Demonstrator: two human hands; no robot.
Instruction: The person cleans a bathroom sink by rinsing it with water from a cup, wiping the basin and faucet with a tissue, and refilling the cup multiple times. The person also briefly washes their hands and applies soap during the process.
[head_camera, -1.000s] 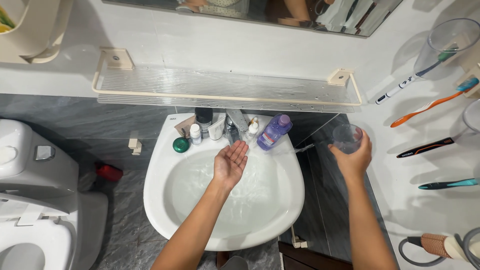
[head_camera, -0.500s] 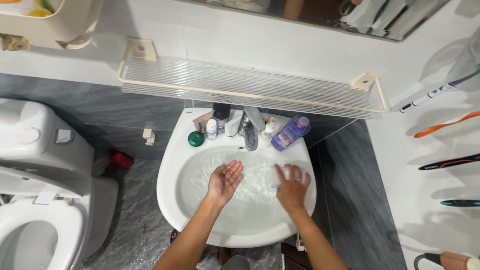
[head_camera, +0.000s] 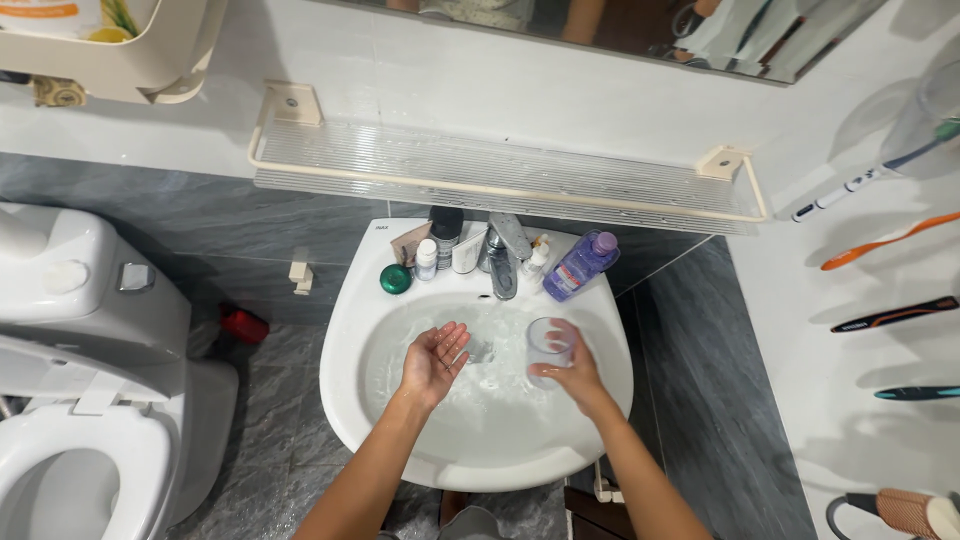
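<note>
- A white wash basin (head_camera: 345, 340) took up the middle of the head view, with a chrome tap (head_camera: 502, 262) at its back edge.
- Along that back edge stood a row of toiletries: a round green jar (head_camera: 395, 279), a small white bottle (head_camera: 426, 259), a dark can (head_camera: 446, 232), a white tube (head_camera: 467, 253), a small pump bottle (head_camera: 538, 257) and a purple bottle (head_camera: 580, 265) lying tilted towards the right.
- Above the basin a ribbed clear shelf (head_camera: 500, 170) with a cream rail ran along the wall, under the lower edge of a mirror (head_camera: 640, 30).
- To the left stood a white toilet (head_camera: 70, 340) with its seat down, and a red object (head_camera: 243, 325) lay on the grey floor between toilet and basin.
- On the right wall toothbrushes hung one above another, an orange toothbrush (head_camera: 885, 241) among them.
- Nothing lay between the hands and the basin bowl.
- The left hand (head_camera: 432, 362) was held over the bowl, palm up and lightly cupped with fingers spread, gripping nothing.
- The right hand (head_camera: 570, 372) was closed around a clear plastic cup (head_camera: 546, 345), holding it from the right and below, mouth upward, over the right half of the bowl.
- The cup was just in front of the tap and near the left hand, without touching it.
</note>
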